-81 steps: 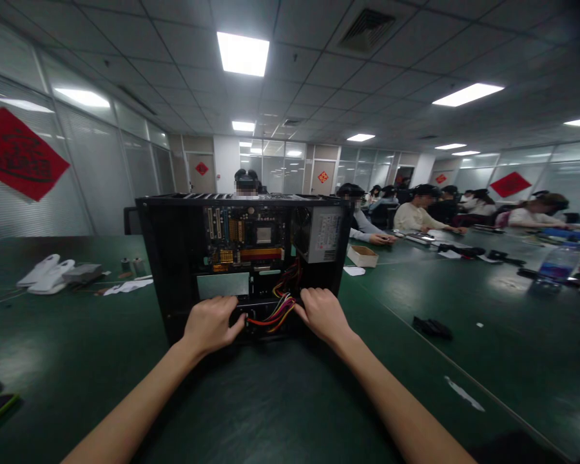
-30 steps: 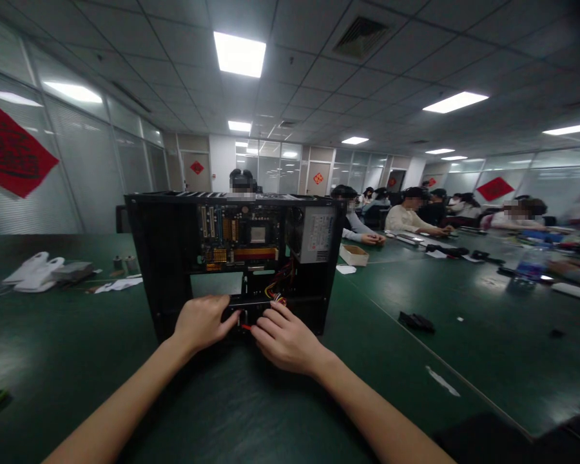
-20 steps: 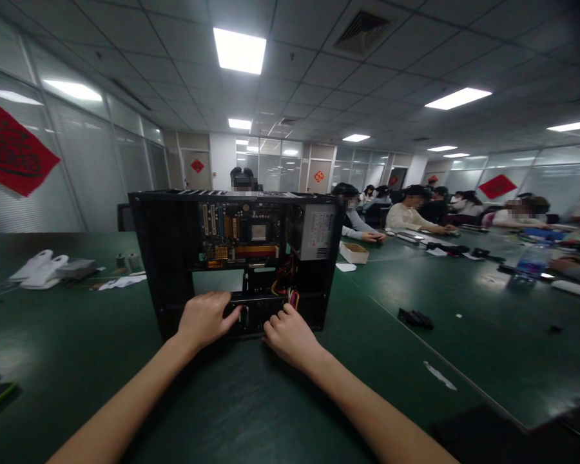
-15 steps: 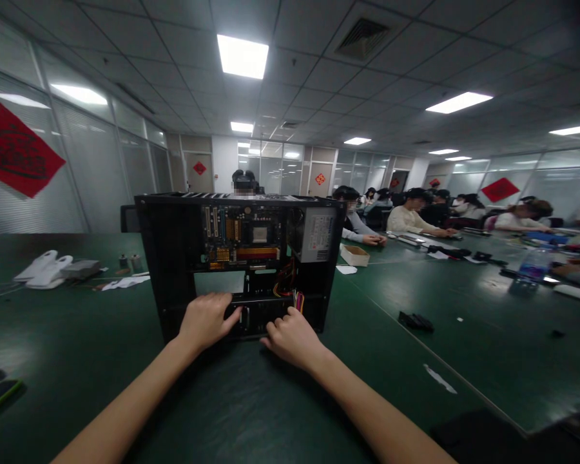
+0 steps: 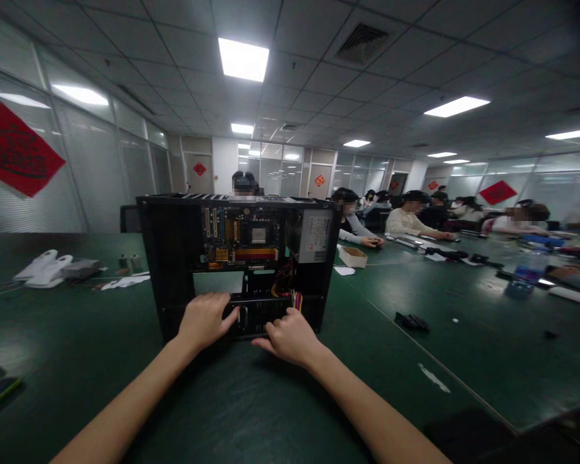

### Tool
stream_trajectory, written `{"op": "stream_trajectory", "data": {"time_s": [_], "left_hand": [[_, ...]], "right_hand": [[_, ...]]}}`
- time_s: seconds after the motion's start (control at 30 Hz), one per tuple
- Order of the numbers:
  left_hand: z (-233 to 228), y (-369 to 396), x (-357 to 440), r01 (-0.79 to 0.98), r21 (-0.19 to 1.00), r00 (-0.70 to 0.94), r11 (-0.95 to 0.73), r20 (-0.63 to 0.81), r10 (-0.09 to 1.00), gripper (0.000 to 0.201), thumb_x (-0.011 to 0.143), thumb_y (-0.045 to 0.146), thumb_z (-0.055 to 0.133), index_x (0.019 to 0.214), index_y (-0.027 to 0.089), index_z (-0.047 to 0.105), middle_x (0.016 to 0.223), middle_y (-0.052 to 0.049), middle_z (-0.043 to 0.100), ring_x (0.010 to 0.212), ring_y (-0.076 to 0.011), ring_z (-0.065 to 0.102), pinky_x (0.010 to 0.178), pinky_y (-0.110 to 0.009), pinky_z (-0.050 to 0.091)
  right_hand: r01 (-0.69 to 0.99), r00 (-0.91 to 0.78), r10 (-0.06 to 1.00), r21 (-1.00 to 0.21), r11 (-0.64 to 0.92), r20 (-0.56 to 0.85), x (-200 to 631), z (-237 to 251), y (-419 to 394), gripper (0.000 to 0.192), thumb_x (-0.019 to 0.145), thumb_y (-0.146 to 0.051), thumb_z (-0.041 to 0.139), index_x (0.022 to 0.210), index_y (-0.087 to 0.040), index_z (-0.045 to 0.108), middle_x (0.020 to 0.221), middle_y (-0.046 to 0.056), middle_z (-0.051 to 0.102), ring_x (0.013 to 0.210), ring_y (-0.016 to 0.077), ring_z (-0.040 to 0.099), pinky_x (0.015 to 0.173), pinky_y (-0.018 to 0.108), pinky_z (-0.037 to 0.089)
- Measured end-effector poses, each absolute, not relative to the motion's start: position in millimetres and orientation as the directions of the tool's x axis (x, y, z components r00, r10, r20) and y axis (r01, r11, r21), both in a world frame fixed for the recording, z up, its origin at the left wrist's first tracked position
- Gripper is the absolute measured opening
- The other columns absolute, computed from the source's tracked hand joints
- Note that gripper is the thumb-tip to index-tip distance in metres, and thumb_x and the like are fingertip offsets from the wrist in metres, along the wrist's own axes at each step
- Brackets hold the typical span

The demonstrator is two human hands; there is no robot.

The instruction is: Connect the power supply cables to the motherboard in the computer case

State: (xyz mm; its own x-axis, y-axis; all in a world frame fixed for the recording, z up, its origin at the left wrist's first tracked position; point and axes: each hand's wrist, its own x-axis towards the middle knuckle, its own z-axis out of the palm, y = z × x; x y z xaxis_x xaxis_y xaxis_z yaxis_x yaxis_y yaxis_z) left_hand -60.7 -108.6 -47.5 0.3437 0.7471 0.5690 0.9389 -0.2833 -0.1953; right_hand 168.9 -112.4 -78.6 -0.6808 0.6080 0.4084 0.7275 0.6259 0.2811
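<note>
Left hand [image 5: 203, 320] gripping computer case [image 5: 174, 258] frame, right hand [image 5: 290, 335] curled, labels unreadable

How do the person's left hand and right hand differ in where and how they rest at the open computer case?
The left hand sits at the case's lower bay, fingers reaching onto a dark crossbar; the right hand sits lower and closer to the camera, at the case's bottom edge. The left hand lies beneath the motherboard; the right hand lies just below the coloured cables. Both lie palm down, and what either grips is hidden.
</note>
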Motion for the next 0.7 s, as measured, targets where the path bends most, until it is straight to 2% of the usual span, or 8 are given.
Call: {"op": "stream_trajectory", "data": {"time_s": [0.23,0.5,0.6,0.7], "left_hand": [[-48,-108,-61,0.934,-0.212,0.358,-0.288,0.583,0.729,0.039,0.094,0.047,0.041,0.085,0.017,0.063,0.08,-0.009,0.066,0.074,-0.0246,0.062,0.067,-0.034,0.042],[-48,-108,-61,0.931,-0.228,0.364,-0.284,0.597,0.715,0.038,0.094,0.046,0.042,0.085,0.016,0.064,0.078,-0.009,0.066,0.071,-0.0246,0.062,0.064,-0.033,0.041],[-48,-108,-61,0.932,-0.226,0.363,-0.285,0.595,0.717,0.038,0.093,0.046,0.043,0.084,0.016,0.064,0.078,-0.01,0.066,0.071,-0.0242,0.062,0.065,-0.033,0.041],[-48,-108,-61,0.932,-0.216,0.362,-0.291,0.591,0.721,0.038,0.094,0.046,0.043,0.086,0.015,0.064,0.08,-0.011,0.067,0.073,-0.0246,0.063,0.067,-0.034,0.043]], "right_hand": [[0.695,-0.716,0.579,0.317,0.646,0.389,170,-82,-107,0.06,0.088,-0.069,0.046,0.079,-0.014,0.069,0.075,0.009,0.072,0.069,0.0219,0.068,0.071,0.034,0.037],[0.682,-0.723,0.533,0.33,0.653,0.439,170,-85,-104,0.059,0.091,-0.066,0.044,0.073,-0.014,0.067,0.067,0.008,0.07,0.062,0.0185,0.065,0.069,0.033,0.033],[0.67,-0.723,0.466,0.35,0.655,0.51,171,-89,-102,0.059,0.091,-0.067,0.044,0.07,-0.015,0.065,0.064,0.006,0.068,0.059,0.0166,0.061,0.066,0.032,0.029],[0.629,-0.726,0.331,0.389,0.673,0.602,173,-92,-99,0.058,0.09,-0.068,0.043,0.069,-0.016,0.061,0.062,0.003,0.064,0.058,0.0153,0.058,0.063,0.032,0.025]]}}
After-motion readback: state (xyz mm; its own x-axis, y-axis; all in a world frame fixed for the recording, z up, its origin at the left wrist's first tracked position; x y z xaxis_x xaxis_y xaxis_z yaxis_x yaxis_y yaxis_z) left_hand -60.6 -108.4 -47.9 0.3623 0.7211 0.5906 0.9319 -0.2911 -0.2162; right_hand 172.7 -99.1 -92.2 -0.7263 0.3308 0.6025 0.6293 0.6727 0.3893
